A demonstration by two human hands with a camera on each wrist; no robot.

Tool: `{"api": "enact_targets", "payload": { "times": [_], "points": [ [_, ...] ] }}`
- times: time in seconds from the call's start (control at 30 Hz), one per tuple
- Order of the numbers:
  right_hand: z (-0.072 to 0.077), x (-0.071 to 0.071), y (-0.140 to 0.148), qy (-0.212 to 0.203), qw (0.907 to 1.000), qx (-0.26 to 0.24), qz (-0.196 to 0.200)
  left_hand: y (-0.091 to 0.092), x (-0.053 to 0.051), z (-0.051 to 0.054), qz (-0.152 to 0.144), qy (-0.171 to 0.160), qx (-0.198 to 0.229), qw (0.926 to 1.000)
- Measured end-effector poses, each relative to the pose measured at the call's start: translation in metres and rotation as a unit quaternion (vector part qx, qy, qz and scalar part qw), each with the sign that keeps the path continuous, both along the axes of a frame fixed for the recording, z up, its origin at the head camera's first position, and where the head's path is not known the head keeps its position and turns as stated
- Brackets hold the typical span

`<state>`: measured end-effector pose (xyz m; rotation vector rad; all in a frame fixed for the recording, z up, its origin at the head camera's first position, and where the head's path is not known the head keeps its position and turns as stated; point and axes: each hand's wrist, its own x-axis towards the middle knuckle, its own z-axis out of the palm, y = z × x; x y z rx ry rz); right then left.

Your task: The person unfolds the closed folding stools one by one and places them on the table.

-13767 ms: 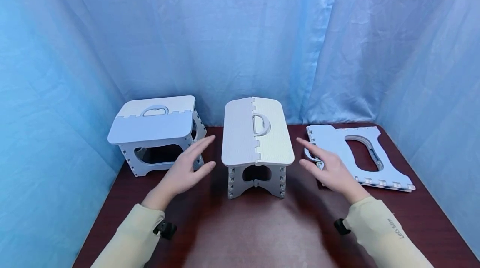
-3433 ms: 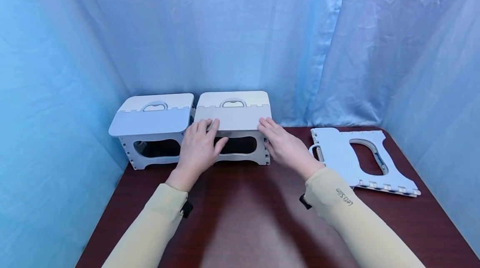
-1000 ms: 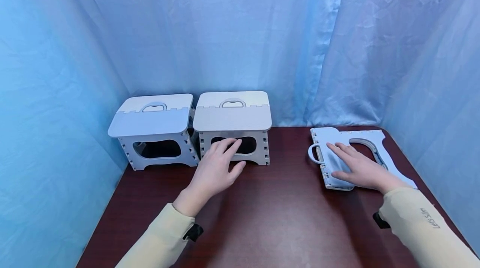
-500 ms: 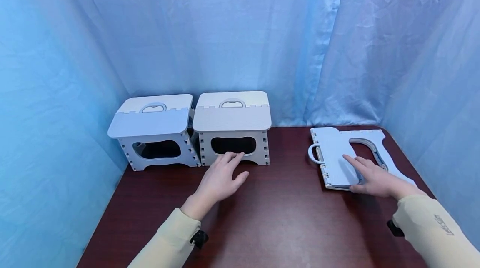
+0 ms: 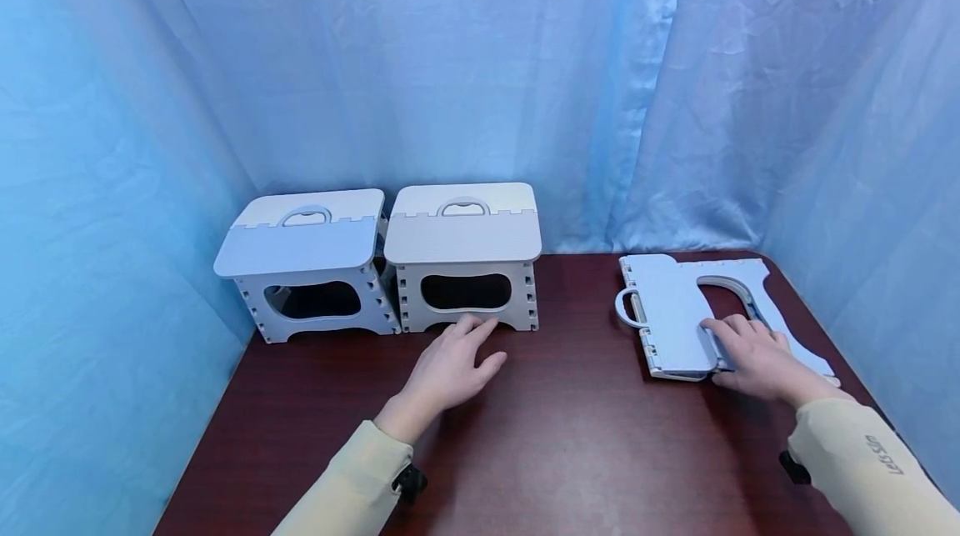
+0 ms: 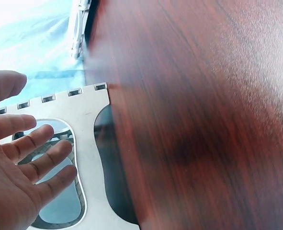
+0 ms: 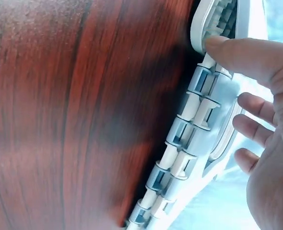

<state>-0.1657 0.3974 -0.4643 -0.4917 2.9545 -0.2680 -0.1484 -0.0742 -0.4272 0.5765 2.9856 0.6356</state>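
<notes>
Two white folding step stools stand unfolded side by side at the back: the left stool (image 5: 300,244) and the middle stool (image 5: 463,236), each with a carry handle on its seat. My left hand (image 5: 450,365) is just in front of the middle stool, fingers loosely extended and holding nothing. In the left wrist view its fingers appear before the oval opening of the stool's leg panel (image 6: 96,158). A folded stool (image 5: 671,311) lies flat at the right, handle pointing left. My right hand (image 5: 757,357) grips its near edge, thumb (image 7: 246,55) at the seat panel's edge, fingers curled over the leg part.
The dark red-brown table (image 5: 570,436) carries the stools. Pale blue curtains (image 5: 450,61) enclose the back and both sides, close behind the two standing stools. The folded stool lies near the table's right back corner.
The middle stool has been turned and set beside the left one. Most recently, my left hand drew back toward me, while my right hand moved right and took hold of the folded stool's near edge.
</notes>
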Motion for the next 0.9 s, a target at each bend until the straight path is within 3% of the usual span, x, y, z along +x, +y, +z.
{"api": "enact_targets", "payload": {
  "times": [0.33,0.57,0.9],
  "points": [
    [-0.012,0.002,0.013,-0.018,0.999,-0.029,-0.028,0.011,-0.003,-0.011,0.003,-0.034,0.017,0.9993],
    [-0.015,0.003,0.019,-0.007,0.9993,-0.01,-0.035,0.019,-0.004,-0.018,0.004,-0.043,0.029,0.9986],
    [-0.011,0.0,0.018,-0.005,0.9999,-0.012,0.009,0.025,-0.006,-0.023,0.01,-0.05,0.036,0.998]
  ]
}}
